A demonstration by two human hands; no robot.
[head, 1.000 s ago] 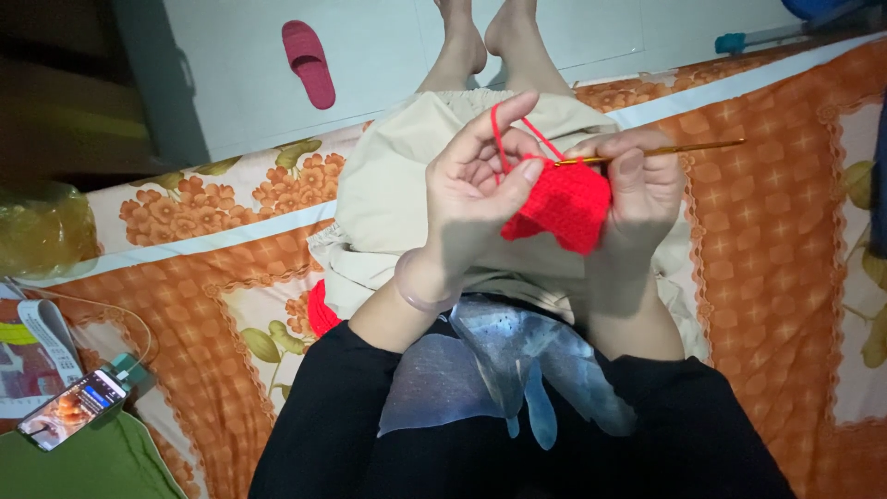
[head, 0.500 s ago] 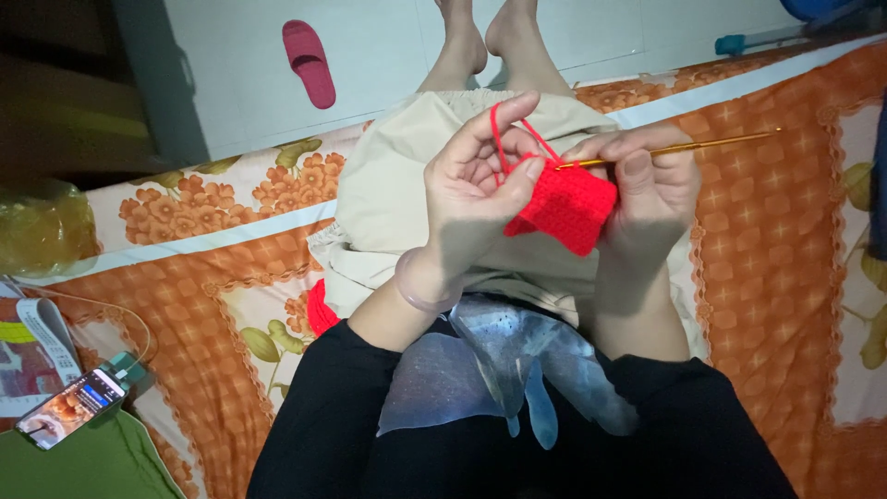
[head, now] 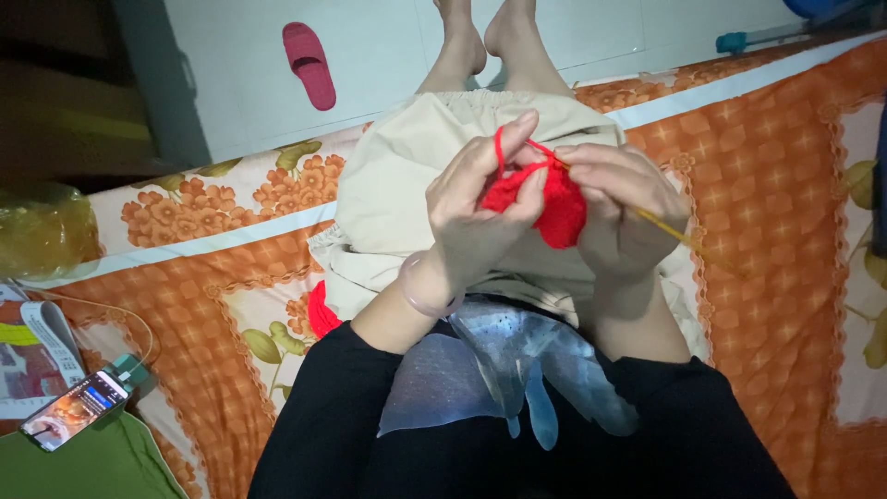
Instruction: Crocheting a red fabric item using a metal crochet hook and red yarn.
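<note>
I saw the red crochet piece (head: 552, 205) pinched between both hands above the lap. My left hand (head: 480, 212) was closed on its near edge, red yarn (head: 500, 148) looped over the raised forefinger. My right hand (head: 621, 214) gripped the piece and a yellow hook (head: 667, 226), whose shaft stuck out to its right. Left of the left wrist lay a yarn ball (head: 321, 312); farther left, a phone (head: 76, 408) and a yellow bag (head: 42, 229), contents unclear.

The person wears black sleeves (head: 351, 407), a pale translucent bangle (head: 420, 291) on the left wrist, beige shorts (head: 397, 185) and a shiny blue-grey scarf (head: 499, 370); the feet (head: 485, 32) are bare.
</note>
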